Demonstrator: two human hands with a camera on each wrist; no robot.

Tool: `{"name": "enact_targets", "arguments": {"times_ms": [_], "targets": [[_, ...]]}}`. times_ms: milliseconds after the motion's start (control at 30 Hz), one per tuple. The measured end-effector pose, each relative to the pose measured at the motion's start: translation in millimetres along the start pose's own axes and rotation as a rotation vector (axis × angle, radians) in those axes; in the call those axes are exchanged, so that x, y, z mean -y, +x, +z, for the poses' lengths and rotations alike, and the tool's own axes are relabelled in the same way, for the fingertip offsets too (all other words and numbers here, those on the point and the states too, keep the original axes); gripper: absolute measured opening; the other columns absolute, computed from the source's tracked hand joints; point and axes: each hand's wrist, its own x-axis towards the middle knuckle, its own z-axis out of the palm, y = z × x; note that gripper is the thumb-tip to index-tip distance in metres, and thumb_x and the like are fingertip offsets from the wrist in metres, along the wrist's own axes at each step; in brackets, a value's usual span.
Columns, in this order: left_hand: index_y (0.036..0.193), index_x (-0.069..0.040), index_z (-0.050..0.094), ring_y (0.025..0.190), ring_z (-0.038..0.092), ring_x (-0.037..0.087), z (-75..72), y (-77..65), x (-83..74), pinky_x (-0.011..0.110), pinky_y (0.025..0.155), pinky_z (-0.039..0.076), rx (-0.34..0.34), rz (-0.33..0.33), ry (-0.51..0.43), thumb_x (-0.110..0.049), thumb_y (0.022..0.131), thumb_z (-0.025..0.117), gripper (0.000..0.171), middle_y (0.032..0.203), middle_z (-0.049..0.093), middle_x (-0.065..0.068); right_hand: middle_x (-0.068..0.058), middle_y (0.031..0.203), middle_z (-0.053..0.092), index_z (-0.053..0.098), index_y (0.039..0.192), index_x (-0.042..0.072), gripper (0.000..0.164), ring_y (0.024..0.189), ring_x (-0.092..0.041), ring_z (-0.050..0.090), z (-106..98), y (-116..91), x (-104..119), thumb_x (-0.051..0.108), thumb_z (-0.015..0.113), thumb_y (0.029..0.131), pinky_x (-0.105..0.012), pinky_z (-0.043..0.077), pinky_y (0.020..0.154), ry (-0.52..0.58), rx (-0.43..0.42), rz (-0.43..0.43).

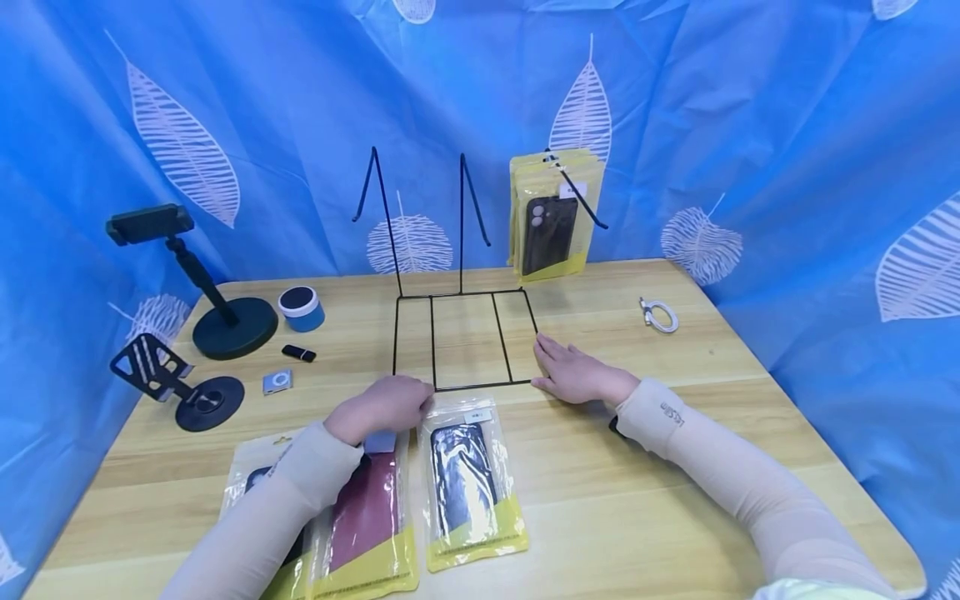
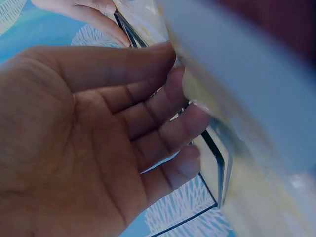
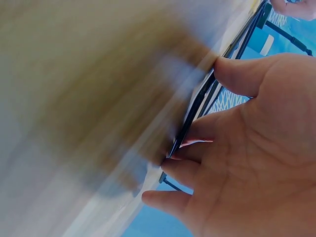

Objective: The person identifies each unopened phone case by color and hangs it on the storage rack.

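A black wire display rack (image 1: 466,388) stands on the table with three upright hooks. My left hand (image 1: 386,407) is at its front left corner, fingers loosely bent, thumb beside the fingertips and close to plastic packaging. Around that hand lie a bagged black phone case (image 1: 461,471), a bagged dark pink case (image 1: 367,508), and another bagged case (image 1: 258,475) partly under the forearm. My right hand (image 1: 573,371) lies with extended fingers against the rack's right side; in the right wrist view, thumb and fingertips touch the frame. Yellow-edged packets (image 1: 555,225) hang from the right hook.
On the left are a tall phone stand (image 1: 234,327), a low folding stand (image 1: 210,404), a blue jar (image 1: 303,310), a black USB stick (image 1: 298,353) and a small silver player (image 1: 277,382). A coiled white cable (image 1: 660,317) lies at the right. Blue curtain surrounds the table.
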Motion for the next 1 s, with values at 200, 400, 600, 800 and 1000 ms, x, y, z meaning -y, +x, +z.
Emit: {"name": "enact_targets", "arguments": {"times_ms": [200, 400, 600, 800, 1000], "targets": [[0.086, -0.014, 0.057, 0.069, 0.052, 0.013, -2.2, 0.1, -9.8, 0.032, 0.066, 0.046, 0.056, -0.047, -0.064, -0.042, 0.088, 0.073, 0.032, 0.079, 0.056, -0.004, -0.022, 0.166, -0.002, 0.010, 0.157, -0.005, 0.074, 0.154, -0.036, 0.006, -1, -1, 0, 0.043, 0.037, 0.107, -0.062, 0.015, 0.121, 0.008, -0.003, 0.004], [0.086, -0.012, 0.058, 0.073, 0.056, 0.015, -6.2, 5.7, -17.4, 0.034, 0.071, 0.050, 0.107, -0.077, -0.091, -0.041, 0.079, 0.082, 0.038, 0.084, 0.061, -0.002, -0.021, 0.166, -0.002, 0.010, 0.157, -0.004, 0.074, 0.154, -0.036, 0.007, -2, -1, 0, 0.044, 0.037, 0.106, -0.062, 0.015, 0.121, 0.008, -0.008, 0.011], [0.072, -0.015, 0.053, 0.069, 0.047, 0.013, -8.3, 8.7, -14.0, 0.032, 0.069, 0.046, 0.127, -0.105, -0.051, -0.041, 0.078, 0.082, 0.040, 0.079, 0.053, -0.004, -0.020, 0.166, -0.001, 0.010, 0.157, -0.003, 0.074, 0.154, -0.035, 0.006, -2, -1, 3, 0.044, 0.037, 0.106, -0.062, 0.015, 0.121, 0.012, 0.003, 0.006], [0.051, -0.021, 0.032, 0.047, 0.018, 0.007, -5.6, 11.3, -8.9, 0.022, 0.048, 0.021, 0.230, -0.055, -0.137, -0.032, 0.084, 0.079, 0.059, 0.050, 0.022, -0.010, -0.021, 0.166, 0.000, 0.011, 0.157, -0.003, 0.075, 0.154, -0.035, 0.007, -2, -3, 3, 0.044, 0.038, 0.106, -0.062, 0.015, 0.121, 0.013, -0.003, 0.015], [0.064, -0.017, 0.053, 0.058, 0.043, 0.007, -5.8, 10.8, -1.4, 0.023, 0.058, 0.040, 0.188, 0.026, -0.176, -0.016, 0.088, 0.071, 0.030, 0.063, 0.049, -0.009, -0.021, 0.166, 0.001, 0.011, 0.157, -0.004, 0.074, 0.154, -0.036, 0.008, -2, -5, 3, 0.043, 0.038, 0.106, -0.063, 0.016, 0.120, 0.018, -0.008, 0.011]]}}
